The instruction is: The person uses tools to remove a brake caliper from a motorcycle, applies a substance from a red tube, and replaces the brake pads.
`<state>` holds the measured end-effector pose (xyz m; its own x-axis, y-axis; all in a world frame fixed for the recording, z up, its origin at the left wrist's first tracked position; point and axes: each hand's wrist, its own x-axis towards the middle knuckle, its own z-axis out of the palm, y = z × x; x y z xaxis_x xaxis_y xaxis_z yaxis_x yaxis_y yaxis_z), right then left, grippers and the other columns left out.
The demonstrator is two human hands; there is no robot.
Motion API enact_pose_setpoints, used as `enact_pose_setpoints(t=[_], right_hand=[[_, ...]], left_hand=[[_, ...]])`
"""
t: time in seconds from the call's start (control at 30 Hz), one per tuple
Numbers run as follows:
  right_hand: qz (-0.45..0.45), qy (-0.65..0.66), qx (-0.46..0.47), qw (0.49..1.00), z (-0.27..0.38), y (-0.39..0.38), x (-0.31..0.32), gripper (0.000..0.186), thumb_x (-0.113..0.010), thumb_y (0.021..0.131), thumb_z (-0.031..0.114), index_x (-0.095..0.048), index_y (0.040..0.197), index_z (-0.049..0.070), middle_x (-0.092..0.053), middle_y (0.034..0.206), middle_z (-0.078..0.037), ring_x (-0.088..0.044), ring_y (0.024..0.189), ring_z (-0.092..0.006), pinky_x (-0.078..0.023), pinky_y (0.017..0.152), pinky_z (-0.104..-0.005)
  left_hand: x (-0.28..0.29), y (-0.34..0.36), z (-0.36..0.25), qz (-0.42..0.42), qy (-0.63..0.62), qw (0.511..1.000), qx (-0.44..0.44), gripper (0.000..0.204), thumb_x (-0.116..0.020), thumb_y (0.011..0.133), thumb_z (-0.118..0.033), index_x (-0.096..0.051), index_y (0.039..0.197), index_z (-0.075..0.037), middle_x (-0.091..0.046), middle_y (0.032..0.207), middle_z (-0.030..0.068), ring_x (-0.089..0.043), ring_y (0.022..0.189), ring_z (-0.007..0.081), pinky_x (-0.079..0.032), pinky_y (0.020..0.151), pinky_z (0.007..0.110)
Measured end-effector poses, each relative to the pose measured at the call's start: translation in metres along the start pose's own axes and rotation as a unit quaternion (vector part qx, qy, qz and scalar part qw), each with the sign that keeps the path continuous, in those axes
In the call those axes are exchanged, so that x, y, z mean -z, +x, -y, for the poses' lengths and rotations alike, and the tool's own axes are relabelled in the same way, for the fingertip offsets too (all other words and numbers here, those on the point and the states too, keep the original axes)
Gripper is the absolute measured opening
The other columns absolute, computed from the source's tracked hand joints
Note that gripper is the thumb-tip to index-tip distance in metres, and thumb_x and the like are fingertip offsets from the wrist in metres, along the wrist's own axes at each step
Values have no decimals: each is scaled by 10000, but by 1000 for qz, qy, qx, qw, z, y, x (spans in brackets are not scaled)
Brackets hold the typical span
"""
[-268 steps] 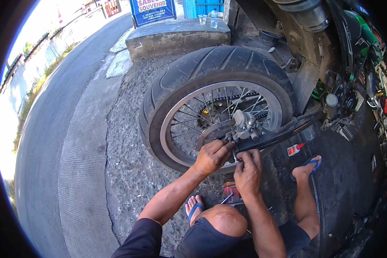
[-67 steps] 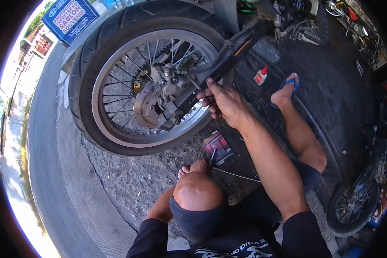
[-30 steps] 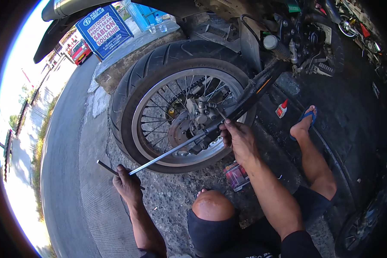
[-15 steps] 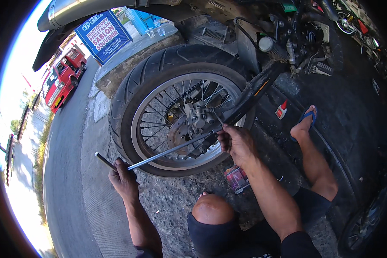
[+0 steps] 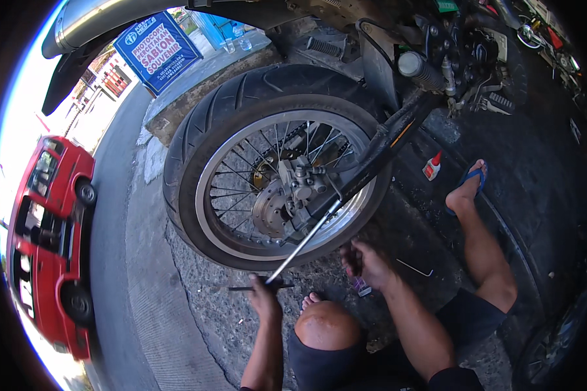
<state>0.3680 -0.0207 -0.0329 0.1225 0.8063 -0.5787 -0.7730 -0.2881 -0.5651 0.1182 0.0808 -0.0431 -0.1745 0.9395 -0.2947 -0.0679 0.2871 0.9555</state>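
A motorcycle rear wheel (image 5: pixel 215 163) with a black tyre, spokes and a brake disc (image 5: pixel 270 208) stands in front of me. A long metal T-handle wrench (image 5: pixel 303 241) runs from the hub area down to my left hand (image 5: pixel 265 296), which grips its crossbar end. My right hand (image 5: pixel 365 260) hovers just below the rim, fingers curled, off the wrench; whether it holds anything I cannot tell. The black swingarm (image 5: pixel 385 146) crosses the wheel's right side. My knee (image 5: pixel 326 326) is between my forearms.
A red vehicle (image 5: pixel 49 241) passes on the road at left. A small red-capped bottle (image 5: pixel 432 167) and a thin metal rod (image 5: pixel 414 267) lie on the dark ground near my sandalled foot (image 5: pixel 466 186). A blue sign (image 5: pixel 156 49) stands behind the wheel.
My right hand has let go of the wrench shaft and dropped below the rim. My left hand has swung the wrench handle rightward toward my knee. The red vehicle has come closer.
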Motion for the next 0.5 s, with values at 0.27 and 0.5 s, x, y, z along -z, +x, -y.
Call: enact_pose_setpoints(t=[0.27,0.5], right_hand=[[51,192,-196,960,-90,12,17,711,-292,1001,616,-684,947,25,-655,700,-40,-577,536,-152,-468,507,-289],[8,545,48,837,-81,59,37,390,-489,1000,370,-636,821,57,-587,652,3,-529,517,-128,-448,470,-275]], left_hand=[[-53,-3,162,584,-389,523,483,597,-386,1018,-535,-561,1292,-35,-709,1010,164,-687,894,277,-556,769,379],[-146,-43,127,536,61,706,458,636,-373,1001,-596,-598,1234,-49,-690,1011,141,-672,864,259,-547,736,366]])
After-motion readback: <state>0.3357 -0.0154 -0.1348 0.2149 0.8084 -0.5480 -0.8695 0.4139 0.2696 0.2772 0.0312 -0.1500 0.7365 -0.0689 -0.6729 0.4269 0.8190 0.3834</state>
